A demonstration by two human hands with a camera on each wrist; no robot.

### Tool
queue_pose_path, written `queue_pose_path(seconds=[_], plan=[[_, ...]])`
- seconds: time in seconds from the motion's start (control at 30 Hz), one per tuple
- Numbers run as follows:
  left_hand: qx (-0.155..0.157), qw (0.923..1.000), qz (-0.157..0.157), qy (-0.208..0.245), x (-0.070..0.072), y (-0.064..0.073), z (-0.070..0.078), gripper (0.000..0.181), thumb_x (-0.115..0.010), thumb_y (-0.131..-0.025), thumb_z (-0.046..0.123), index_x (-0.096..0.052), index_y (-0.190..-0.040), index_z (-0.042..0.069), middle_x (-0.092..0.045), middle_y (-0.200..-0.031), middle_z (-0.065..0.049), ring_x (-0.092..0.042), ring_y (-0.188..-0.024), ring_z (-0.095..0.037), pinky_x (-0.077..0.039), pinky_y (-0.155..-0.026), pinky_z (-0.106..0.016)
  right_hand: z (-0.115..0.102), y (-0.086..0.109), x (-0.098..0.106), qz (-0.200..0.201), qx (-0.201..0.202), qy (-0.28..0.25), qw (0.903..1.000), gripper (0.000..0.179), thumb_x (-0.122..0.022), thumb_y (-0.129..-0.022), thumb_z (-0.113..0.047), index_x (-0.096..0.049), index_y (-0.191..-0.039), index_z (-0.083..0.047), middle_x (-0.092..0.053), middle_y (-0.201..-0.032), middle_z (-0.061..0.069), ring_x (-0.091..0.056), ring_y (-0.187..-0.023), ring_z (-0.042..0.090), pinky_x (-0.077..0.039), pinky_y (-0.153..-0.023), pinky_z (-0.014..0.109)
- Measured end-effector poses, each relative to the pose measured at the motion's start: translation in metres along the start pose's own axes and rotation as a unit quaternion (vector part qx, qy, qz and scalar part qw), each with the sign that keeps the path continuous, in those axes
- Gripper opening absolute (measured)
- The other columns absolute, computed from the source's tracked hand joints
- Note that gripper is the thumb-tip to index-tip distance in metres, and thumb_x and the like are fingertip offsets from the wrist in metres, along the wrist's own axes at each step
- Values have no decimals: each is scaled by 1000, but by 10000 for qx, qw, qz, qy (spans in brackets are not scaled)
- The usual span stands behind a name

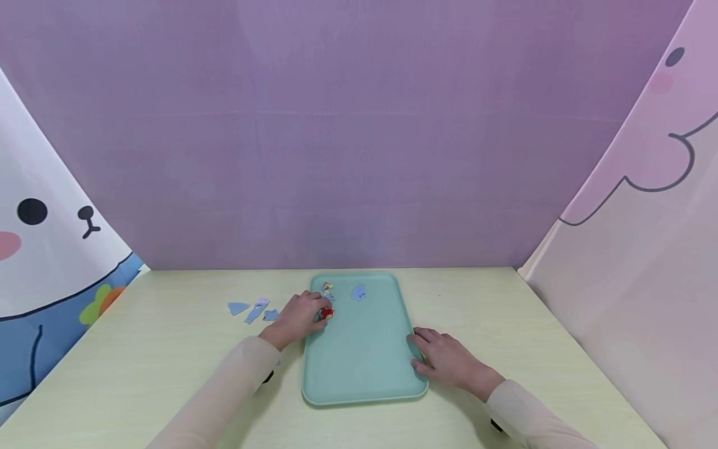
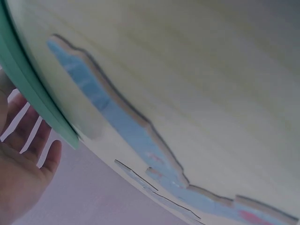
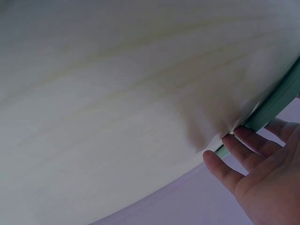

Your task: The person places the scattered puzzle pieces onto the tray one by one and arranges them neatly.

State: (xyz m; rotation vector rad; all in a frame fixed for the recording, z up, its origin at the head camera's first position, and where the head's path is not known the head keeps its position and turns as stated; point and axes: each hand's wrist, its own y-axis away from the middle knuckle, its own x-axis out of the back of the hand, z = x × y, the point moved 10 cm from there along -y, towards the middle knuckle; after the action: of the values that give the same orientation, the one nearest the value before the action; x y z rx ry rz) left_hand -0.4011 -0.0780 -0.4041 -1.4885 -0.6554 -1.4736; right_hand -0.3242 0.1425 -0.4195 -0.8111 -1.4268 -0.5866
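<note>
Your left hand [image 1: 300, 316] pinches the red piece [image 1: 328, 313] at ten o'clock on the tray [image 1: 367, 355], which is long from twelve to six. Your right hand [image 1: 447, 360], farther off, touches the edge at three, fingers loose.

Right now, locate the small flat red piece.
In the head view, the small flat red piece is at the left hand, near the left edge of the rectangular green tray.
</note>
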Motion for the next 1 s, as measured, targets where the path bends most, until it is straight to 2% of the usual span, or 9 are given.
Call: queue_pose_path(seconds=[0.27,0.57,0.77,1.0], plan=[[57,10000,-23,-25,-1,0,-2,25,-71,-77,25,-66,-100,16,-63,-96,1,-54,-88,-21,-44,-74,-41,-1,1,3,169,89,51,9998,46,-55,-88,-33,-51,-124,-5,-52,-126,15,-51,-116,31,-47,-85,46],[117,9999,52,69,4,8,-5,29,-71,-77,26,-66,-104,16,-63,-104,-3,-55,-94,-23,-45,-79,-44,-1,0,1,97,24,41,9999,46,-53,-89,-34,-52,-124,-6,-52,-126,15,-51,-116,30,-47,-86,46],[-75,9994,247,220,16,15,-2,28,-71,-77,24,-67,-103,15,-64,-106,-4,-55,-96,-25,-45,-78,-45,0,0,-1,106,43,68,9999,45,-53,-89,-34,-51,-125,-6,-51,-127,14,-51,-116,30,-47,-85,46],[-295,9986,437,-12,28,23,-5,28,-73,-75,23,-67,-101,14,-64,-102,-3,-57,-91,-26,-47,-70,-43,1,0,0,139,66,95,9998,45,-53,-89,-34,-52,-124,-6,-52,-127,14,-51,-116,30,-47,-85,46]])
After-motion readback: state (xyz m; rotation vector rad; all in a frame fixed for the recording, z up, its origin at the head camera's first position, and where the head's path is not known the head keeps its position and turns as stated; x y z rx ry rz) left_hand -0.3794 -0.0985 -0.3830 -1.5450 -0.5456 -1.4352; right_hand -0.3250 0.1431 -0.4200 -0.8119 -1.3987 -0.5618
